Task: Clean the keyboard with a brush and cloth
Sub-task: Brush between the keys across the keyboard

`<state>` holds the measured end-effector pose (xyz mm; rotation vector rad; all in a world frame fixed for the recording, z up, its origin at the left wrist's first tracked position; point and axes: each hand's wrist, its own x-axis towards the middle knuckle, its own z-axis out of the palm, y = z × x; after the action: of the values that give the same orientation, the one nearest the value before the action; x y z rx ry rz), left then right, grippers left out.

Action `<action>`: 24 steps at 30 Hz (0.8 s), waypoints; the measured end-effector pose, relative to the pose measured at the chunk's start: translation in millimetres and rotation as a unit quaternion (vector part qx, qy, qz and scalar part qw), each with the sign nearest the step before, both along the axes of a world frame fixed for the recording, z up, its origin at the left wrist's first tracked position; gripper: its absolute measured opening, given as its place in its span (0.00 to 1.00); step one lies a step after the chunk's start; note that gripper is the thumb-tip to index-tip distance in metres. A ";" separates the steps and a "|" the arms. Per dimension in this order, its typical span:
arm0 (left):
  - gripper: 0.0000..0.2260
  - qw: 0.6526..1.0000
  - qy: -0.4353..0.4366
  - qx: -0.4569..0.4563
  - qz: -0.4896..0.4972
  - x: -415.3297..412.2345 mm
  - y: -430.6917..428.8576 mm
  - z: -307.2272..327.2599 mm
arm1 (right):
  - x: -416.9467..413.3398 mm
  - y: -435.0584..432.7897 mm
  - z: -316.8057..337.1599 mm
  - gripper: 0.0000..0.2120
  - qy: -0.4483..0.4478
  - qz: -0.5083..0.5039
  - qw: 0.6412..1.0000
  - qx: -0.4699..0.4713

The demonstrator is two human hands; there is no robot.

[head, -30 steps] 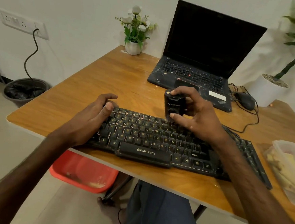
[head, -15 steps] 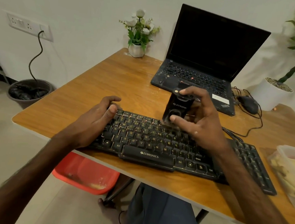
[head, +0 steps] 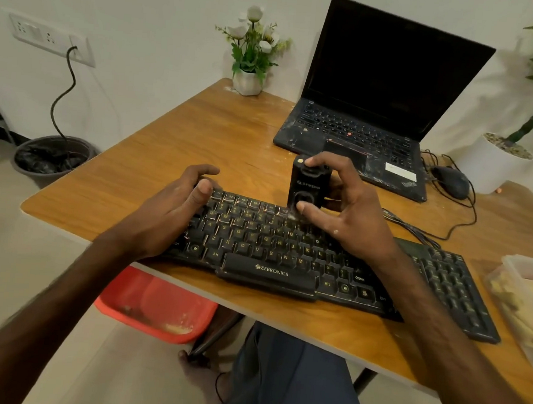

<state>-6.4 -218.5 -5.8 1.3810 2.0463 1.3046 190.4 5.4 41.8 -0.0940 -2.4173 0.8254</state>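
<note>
A black Zebronics keyboard (head: 286, 254) lies along the front edge of the wooden table (head: 173, 150). My right hand (head: 350, 214) grips a black brush block (head: 306, 186) upright, index finger on its top and thumb low on its front, its pale bristles touching the upper key rows near the middle. My left hand (head: 172, 207) holds the keyboard's left end, thumb on the top-left keys and fingers curled over the far edge. No cloth can be made out.
An open black laptop (head: 371, 114) stands behind the keyboard, with a mouse (head: 450, 182) and cables to its right. A flower pot (head: 247, 80) sits at the back. A clear plastic container (head: 525, 305) is at the right edge. A red tub (head: 155, 304) is under the table.
The brush has shifted a little left along the upper key rows and stands upright again after a tilt. My left hand has kept its hold on the keyboard's left end.
</note>
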 end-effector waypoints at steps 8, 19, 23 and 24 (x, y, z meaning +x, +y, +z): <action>0.44 1.000 0.008 -0.003 0.004 1.3 1.2 0.4 | -13.8 -7.5 -0.3 0.29 -0.002 0.030 0.999 0.038; 0.43 1.000 0.002 -0.004 0.001 0.2 1.1 0.7 | -12.9 -6.0 0.1 0.29 -0.021 0.011 0.993 0.116; 0.44 1.000 0.006 -0.004 0.001 2.0 -0.1 1.8 | -12.7 -4.2 5.5 0.29 -0.004 -0.017 0.997 0.069; 0.44 1.000 0.005 -0.004 0.002 2.0 0.1 2.6 | -11.9 -9.7 4.2 0.29 0.004 0.007 0.999 0.042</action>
<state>-4.3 -218.4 -3.3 1.3831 2.0594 1.2927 178.5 -4.3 46.0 -0.0412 -2.4445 0.7267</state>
